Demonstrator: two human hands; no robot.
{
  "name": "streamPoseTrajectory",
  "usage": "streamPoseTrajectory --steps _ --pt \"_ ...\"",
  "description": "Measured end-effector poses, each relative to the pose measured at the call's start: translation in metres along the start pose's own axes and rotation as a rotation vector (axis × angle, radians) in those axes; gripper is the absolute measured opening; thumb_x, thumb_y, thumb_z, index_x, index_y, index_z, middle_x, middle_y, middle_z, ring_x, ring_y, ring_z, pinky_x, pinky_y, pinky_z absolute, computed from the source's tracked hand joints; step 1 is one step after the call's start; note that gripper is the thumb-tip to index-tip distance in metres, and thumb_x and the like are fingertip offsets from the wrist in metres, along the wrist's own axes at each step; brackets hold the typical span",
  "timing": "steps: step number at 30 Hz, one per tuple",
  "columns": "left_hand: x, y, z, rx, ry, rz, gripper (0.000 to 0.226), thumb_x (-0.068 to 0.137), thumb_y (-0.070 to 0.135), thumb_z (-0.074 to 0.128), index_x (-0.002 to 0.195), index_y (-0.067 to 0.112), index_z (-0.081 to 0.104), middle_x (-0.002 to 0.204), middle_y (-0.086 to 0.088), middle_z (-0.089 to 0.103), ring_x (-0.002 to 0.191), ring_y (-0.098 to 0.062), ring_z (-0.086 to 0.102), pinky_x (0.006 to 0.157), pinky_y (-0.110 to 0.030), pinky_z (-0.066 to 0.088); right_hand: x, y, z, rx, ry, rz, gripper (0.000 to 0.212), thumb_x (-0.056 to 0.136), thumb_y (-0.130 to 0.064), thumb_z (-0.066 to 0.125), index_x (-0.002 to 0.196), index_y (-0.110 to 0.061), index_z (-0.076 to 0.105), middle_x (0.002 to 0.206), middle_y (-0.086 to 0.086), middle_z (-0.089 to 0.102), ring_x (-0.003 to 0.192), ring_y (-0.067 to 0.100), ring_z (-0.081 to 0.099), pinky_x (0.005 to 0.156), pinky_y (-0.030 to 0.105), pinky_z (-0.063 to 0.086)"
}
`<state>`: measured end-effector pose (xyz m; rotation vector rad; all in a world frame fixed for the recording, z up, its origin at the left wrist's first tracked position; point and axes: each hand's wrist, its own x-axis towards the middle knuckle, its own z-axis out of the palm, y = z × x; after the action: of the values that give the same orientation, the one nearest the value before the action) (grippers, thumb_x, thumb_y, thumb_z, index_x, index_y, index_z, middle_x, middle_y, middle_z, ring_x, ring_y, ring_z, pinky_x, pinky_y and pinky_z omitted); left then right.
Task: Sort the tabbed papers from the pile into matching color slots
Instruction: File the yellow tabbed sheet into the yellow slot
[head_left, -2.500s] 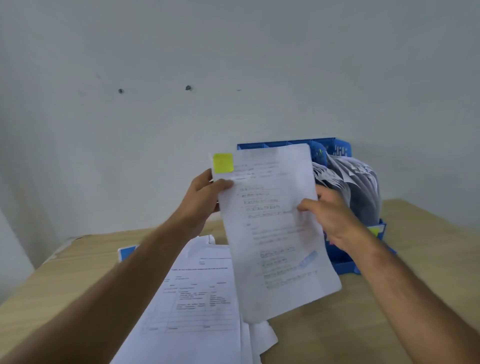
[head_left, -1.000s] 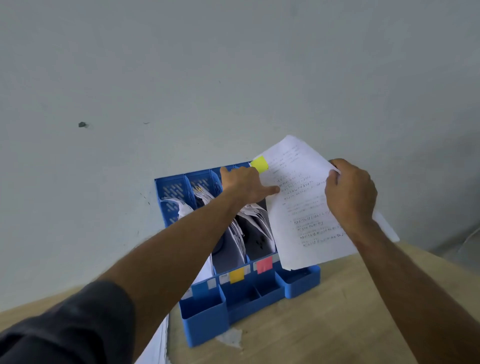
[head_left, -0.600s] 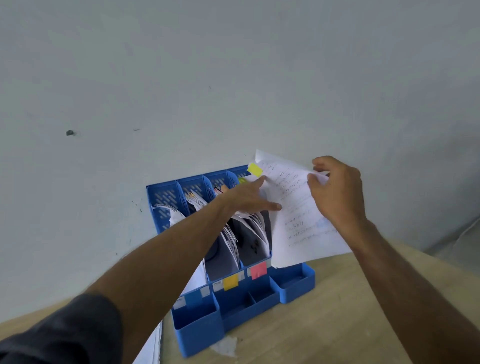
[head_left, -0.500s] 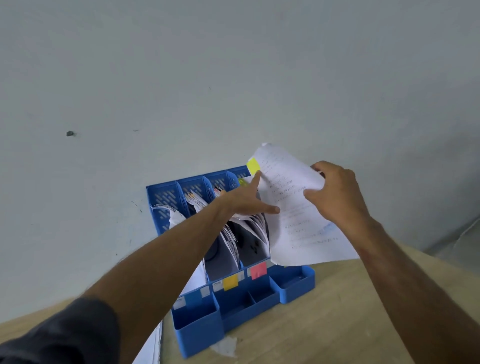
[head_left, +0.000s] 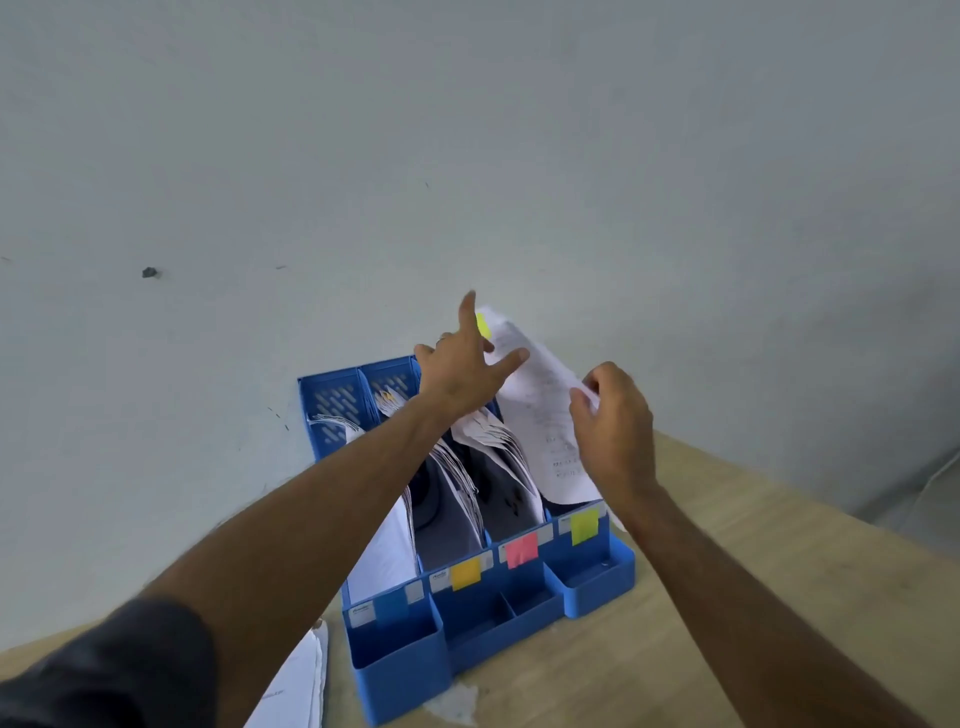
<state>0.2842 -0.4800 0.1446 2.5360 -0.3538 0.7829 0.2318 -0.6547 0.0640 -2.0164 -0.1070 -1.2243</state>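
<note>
My yellow-tabbed sheet (head_left: 540, 410) now stands lower, in the file organizer's (head_left: 592, 571) yellow-labelled slot (head_left: 584, 526); my left hand (head_left: 462, 374) has spread open, my right hand (head_left: 613, 421) pinches the sheet's edge.

The file holder (head_left: 470, 629) is smooth blue plastic with a soft shine, and its back wall has little slots. The sheets (head_left: 540, 415) in it are thin white paper. The small colored tabs (head_left: 584, 526) are matt paper. The table (head_left: 753, 597) is pale, smooth wood. The wall (head_left: 467, 156) is matt paint.
</note>
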Motion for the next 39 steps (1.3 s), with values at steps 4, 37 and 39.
streamPoseTrajectory --steps 4,37,39 --pt "0.003 -0.001 -0.002 0.112 0.092 0.203 0.079 0.099 0.058 0.05 0.161 0.034 0.008 0.118 0.009 0.071 0.116 -0.021 0.058 0.103 -0.049 0.031 -0.011 -0.001 0.018 0.08 -0.072 0.02 0.015 0.104 -0.019 0.056 0.095 -0.014 0.044 0.091 0.005 0.054 0.073 0.021 0.054 0.059 0.037 0.045" --pt "0.025 -0.016 -0.017 0.289 0.054 0.345 0.029 0.108 0.022 0.043 0.123 0.013 0.067 0.127 -0.006 0.06 0.104 -0.029 0.06 0.088 -0.043 0.049 -0.035 0.019 0.022 -0.311 -0.404 0.188 0.016 0.093 -0.022 0.052 0.082 -0.01 0.052 0.077 0.008 0.058 0.062 0.022 0.052 0.051 0.03 0.033" --pt "0.028 -0.011 -0.016 0.268 0.006 0.32 0.03 0.108 0.021 0.045 0.122 0.012 0.069 0.122 -0.007 0.06 0.1 -0.028 0.06 0.086 -0.043 0.051 -0.037 0.021 0.018 -0.383 -0.402 0.18 0.022 0.094 -0.022 0.052 0.075 -0.013 0.047 0.07 0.004 0.051 0.058 0.018 0.046 0.049 0.03 0.029"
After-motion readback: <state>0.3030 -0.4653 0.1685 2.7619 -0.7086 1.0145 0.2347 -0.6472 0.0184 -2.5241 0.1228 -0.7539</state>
